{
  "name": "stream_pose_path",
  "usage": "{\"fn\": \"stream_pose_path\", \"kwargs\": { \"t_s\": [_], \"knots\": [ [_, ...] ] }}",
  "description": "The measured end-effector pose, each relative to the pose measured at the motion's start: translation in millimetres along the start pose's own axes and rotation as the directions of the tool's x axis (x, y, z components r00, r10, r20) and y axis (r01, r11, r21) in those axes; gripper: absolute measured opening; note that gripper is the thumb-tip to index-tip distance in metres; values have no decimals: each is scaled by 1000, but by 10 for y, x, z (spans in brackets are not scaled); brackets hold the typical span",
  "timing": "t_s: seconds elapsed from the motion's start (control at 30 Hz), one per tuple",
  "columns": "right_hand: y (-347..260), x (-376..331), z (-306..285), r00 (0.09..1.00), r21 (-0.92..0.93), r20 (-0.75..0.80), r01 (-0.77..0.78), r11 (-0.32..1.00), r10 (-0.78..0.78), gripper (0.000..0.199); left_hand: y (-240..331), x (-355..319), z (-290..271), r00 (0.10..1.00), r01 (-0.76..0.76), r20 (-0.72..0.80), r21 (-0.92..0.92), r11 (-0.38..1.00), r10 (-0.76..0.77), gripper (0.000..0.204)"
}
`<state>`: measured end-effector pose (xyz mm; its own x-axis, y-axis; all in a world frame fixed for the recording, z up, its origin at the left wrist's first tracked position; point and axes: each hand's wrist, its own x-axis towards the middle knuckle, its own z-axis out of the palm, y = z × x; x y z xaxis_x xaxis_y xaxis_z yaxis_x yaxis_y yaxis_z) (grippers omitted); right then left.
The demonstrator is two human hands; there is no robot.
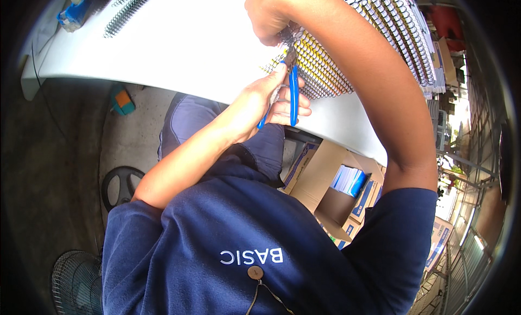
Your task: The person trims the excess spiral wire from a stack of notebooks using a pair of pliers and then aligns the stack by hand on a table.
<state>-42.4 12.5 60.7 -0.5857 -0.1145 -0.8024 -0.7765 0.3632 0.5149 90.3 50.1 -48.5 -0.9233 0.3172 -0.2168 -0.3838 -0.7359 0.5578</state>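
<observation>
My left hand [259, 100] is closed around blue-handled pliers [293, 95], their metal jaws pointing up and away from me. The jaws reach the near corner of a stack of spiral-bound books [320, 65], whose black coils lie in rows. Just beyond the jaws, my right hand [267, 16] is curled shut beside a dark tangle of coil [287, 35]. Its fingertips are turned away, so what they grip is hidden. My right forearm arches over part of the stack.
Loose black spiral coils [133, 11] and a blue tape dispenser [75, 14] sit at the far left of the white table [179, 49]. Below the table's near edge, an opened cardboard box [315, 176] holds blue-and-white packs. A fan [76, 282] stands at the lower left.
</observation>
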Motion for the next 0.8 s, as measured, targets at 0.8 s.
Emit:
{"fn": "stream_pose_path", "kwargs": {
  "t_s": [0.8],
  "knots": [
    [90,205,-6,989,-78,48,-137,987,141,26,59,-78,123,1000,8,4,49,999,-8,57]
  ]
}}
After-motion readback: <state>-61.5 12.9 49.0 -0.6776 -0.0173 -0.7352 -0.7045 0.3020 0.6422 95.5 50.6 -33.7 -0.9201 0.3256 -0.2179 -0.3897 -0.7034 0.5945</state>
